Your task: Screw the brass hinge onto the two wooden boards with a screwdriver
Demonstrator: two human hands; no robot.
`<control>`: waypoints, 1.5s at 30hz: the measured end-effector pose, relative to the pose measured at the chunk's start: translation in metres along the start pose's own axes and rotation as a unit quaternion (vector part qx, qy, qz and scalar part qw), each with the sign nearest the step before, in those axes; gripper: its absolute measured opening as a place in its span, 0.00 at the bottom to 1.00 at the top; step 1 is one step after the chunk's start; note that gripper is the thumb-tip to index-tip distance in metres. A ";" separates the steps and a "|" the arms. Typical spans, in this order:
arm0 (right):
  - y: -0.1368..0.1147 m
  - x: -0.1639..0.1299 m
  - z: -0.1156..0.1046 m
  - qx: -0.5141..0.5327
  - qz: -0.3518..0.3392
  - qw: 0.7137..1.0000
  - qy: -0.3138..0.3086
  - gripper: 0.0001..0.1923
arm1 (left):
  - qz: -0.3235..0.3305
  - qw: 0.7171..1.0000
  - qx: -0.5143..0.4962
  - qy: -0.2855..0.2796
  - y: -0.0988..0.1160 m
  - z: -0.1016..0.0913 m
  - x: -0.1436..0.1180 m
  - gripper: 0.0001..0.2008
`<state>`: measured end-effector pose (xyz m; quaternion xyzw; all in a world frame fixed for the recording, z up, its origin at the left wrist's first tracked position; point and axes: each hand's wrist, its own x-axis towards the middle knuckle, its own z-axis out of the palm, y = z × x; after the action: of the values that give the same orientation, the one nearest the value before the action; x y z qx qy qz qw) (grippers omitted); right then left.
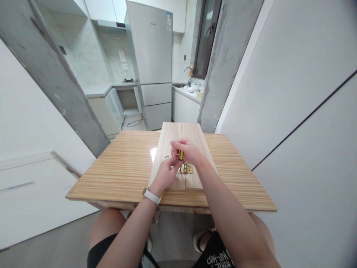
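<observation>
A short yellow-and-black screwdriver (181, 155) stands roughly upright, its handle in the closed fingers of my right hand (187, 148). My left hand (169, 168) is pinched close below that handle, next to the hinge; whatever lies between its fingertips is too small and covered to make out. Under both hands, a brass hinge (189, 169) spans the seam between two pale wooden boards (172, 132), (192, 132) lying side by side. The screwdriver's tip is hidden by my fingers. Several small screws (166, 156) lie on the left board.
The boards rest lengthwise on a striped wooden table (125, 163), reaching its front area. Beyond it stand a grey fridge (152, 48) and a sink counter with a faucet (189, 74). A white cabinet wall (292, 93) rises close on the right. My legs are under the table's near edge.
</observation>
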<state>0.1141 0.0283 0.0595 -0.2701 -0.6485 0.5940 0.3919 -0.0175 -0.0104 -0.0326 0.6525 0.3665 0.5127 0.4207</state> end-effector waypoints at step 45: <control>0.018 0.001 0.042 -0.119 -0.082 0.879 0.454 0.32 | 0.022 0.999 -0.007 -0.023 0.002 0.002 0.004 0.14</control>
<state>0.0766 0.0087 0.0426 -0.5006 -0.4854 0.2900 0.6554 -0.0151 -0.0081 -0.0296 0.6695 0.3387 0.5089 0.4220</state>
